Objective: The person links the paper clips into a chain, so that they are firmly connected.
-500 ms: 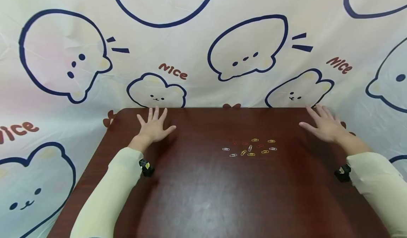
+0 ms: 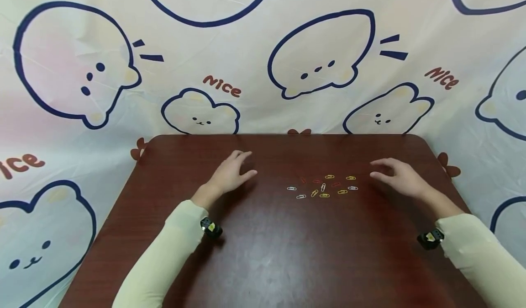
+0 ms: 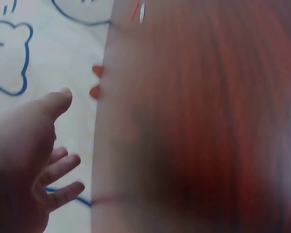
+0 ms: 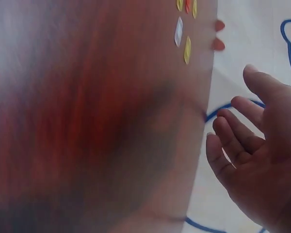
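Note:
Several small paper clips lie loosely spread on the dark wooden table (image 2: 263,244), among them a yellow paper clip (image 2: 342,192), a white paper clip (image 2: 291,188) and a red paper clip (image 2: 336,184). Left of them hovers my left hand (image 2: 230,173), fingers relaxed and thumb apart, touching nothing. On the other side, my right hand (image 2: 398,177) holds nothing; its thumb and fingers are loosely bent toward the clips. In the right wrist view a yellow paper clip (image 4: 187,50) shows beyond the right hand (image 4: 252,141). The left wrist view has the left hand (image 3: 34,155) with spread fingers.
A pale cloth (image 2: 255,70) printed with bear outlines hangs behind the table and at its sides. Each wrist carries a small black camera, the left camera (image 2: 211,228) and the right camera (image 2: 430,239), just below the cuffs.
Both hands have moved inward from the table's far corners toward the paper clips. Their widely spread fingers have relaxed and bent. The head view has shifted slightly; the clips lie as before.

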### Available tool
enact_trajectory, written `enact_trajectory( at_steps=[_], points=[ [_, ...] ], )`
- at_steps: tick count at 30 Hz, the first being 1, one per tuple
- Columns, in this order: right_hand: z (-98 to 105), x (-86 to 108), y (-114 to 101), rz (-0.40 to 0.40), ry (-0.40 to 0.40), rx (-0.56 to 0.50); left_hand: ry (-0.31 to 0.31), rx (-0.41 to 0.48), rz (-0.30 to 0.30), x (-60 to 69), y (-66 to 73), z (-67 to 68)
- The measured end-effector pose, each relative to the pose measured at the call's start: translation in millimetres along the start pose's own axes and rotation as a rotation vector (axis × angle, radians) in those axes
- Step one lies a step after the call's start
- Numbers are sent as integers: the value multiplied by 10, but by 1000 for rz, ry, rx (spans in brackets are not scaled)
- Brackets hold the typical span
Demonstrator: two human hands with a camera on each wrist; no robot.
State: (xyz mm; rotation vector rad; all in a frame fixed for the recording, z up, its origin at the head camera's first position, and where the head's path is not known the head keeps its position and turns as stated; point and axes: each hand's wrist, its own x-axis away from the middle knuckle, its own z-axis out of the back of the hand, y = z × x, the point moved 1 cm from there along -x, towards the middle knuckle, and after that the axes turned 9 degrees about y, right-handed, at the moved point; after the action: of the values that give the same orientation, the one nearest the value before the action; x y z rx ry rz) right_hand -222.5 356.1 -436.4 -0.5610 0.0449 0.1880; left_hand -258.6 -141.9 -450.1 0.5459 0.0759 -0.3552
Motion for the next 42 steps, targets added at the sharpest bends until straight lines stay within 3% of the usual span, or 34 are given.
enact_trajectory(
  at_steps=[3,8,15,22,27,34,42],
  points=[
    [-132,35,-26,-3,-9,-66,-4,100,-15,13,146,-132],
    [-311,50,-10,-28,-15,-159,-10,185,-40,9,325,-340],
    [-464,59,9,-28,-8,-185,23,277,-7,2,461,-545],
    [-544,73,-8,-74,5,-156,9,253,9,-1,555,-718],
    [-616,93,-16,-103,12,-150,9,174,9,26,596,-804],
    [-663,79,-48,-90,43,-118,33,49,41,25,651,-850],
    [-670,25,-79,-77,30,-101,5,16,33,-14,715,-845]
  ],
)
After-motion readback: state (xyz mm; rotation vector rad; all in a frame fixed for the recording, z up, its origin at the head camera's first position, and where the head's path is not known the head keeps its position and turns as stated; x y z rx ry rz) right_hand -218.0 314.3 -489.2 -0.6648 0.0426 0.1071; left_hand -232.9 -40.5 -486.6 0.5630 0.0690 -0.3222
